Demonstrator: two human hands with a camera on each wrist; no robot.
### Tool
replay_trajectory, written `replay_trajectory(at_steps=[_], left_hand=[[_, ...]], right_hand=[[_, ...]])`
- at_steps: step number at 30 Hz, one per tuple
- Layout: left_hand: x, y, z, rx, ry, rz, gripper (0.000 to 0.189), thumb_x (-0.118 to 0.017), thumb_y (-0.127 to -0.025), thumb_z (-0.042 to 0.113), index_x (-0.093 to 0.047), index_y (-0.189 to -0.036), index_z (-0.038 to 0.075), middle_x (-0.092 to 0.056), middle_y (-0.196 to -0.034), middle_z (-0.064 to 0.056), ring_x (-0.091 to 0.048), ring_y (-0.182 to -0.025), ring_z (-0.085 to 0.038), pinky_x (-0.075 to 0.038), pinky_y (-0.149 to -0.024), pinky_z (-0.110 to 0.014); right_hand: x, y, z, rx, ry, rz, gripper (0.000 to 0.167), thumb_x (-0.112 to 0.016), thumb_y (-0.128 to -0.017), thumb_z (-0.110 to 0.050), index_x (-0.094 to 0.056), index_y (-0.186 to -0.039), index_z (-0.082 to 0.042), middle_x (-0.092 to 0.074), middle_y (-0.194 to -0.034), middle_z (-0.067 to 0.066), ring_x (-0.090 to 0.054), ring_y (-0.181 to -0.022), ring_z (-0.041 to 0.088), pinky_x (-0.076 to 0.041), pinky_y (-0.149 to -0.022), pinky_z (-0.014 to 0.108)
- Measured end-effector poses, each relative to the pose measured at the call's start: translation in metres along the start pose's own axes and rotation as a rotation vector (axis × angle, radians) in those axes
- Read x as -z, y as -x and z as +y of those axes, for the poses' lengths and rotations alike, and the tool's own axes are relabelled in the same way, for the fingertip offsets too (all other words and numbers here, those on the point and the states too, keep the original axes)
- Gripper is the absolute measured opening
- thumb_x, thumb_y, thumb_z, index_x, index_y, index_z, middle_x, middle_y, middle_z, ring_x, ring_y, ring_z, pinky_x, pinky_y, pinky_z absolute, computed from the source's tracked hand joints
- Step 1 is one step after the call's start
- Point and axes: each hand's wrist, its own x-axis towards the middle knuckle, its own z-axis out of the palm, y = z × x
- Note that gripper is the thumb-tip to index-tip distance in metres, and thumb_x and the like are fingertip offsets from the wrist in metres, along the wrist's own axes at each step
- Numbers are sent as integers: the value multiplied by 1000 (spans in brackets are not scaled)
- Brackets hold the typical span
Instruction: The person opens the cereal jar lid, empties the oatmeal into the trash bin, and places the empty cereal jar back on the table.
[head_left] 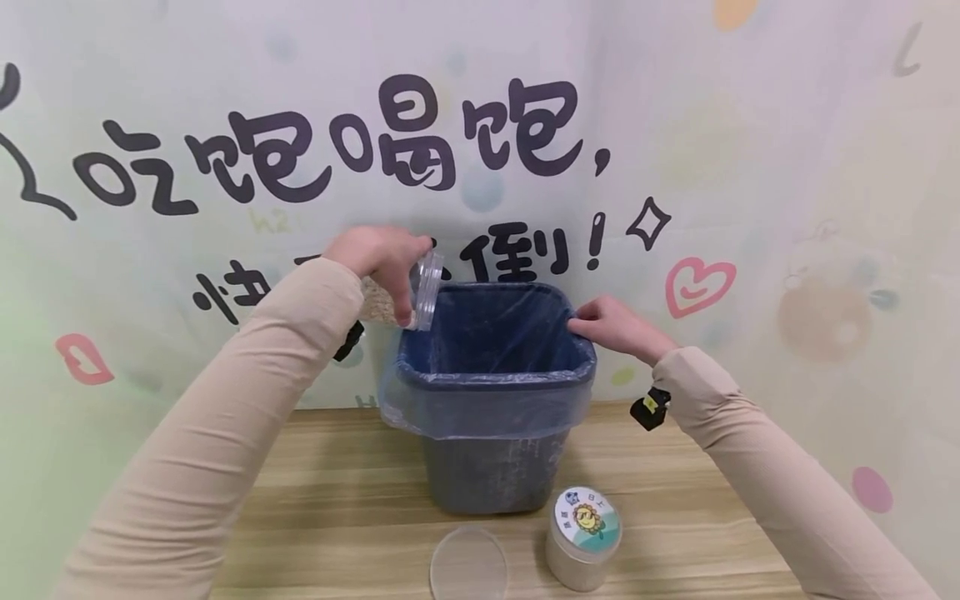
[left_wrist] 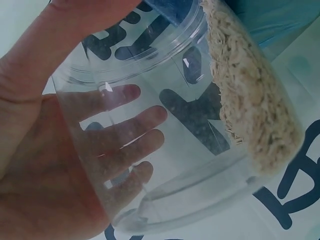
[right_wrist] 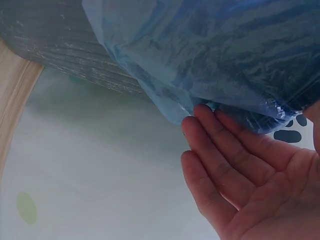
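A clear plastic jar (left_wrist: 170, 200) lies tipped on its side in the grip of my left hand (head_left: 386, 258), its open mouth at the left rim of a dark trash bin (head_left: 491, 475). Pale, flaky shreds (left_wrist: 255, 105) have slumped along the jar's lower wall, seen through the plastic in the left wrist view. My right hand (head_left: 622, 329) holds the bin's right rim, thumb over the top and fingers against the outside. A translucent blue liner bag (right_wrist: 200, 55) covers that rim and hangs down around the bin.
In front of the bin, a clear round lid (head_left: 468, 567) lies flat on the wooden table (head_left: 337, 500). To its right stands a small lidded jar (head_left: 581, 550) with a sunflower label. Behind the bin hangs a pale printed backdrop (head_left: 750, 167) with large dark lettering.
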Motion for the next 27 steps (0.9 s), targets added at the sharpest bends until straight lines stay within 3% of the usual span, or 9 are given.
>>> replay_trajectory(at_steps=[13,27], left_hand=[[1,-4,10,24,-59,-25,86,-87,-65,26,-41,-133,0,-55,-122,-19,-52,-111,-33,-44,-94,-47],[3,-3,9,36,-55,-32,86,-86,-66,26,-41,-134,-1,-53,-124,-20,-50,-113,-35,-43,-96,-48]], right_hand=[[1,1,2,30,27,-14,35,-53,-93,-16,-44,-60,-14,-32,-56,-6,-29,-54,11,-24,-52,27],[8,-3,0,104,148,-69,23,-52,-94,-16,-58,-74,-7,-47,-64,-1,-44,-62,16,-35,-58,30]])
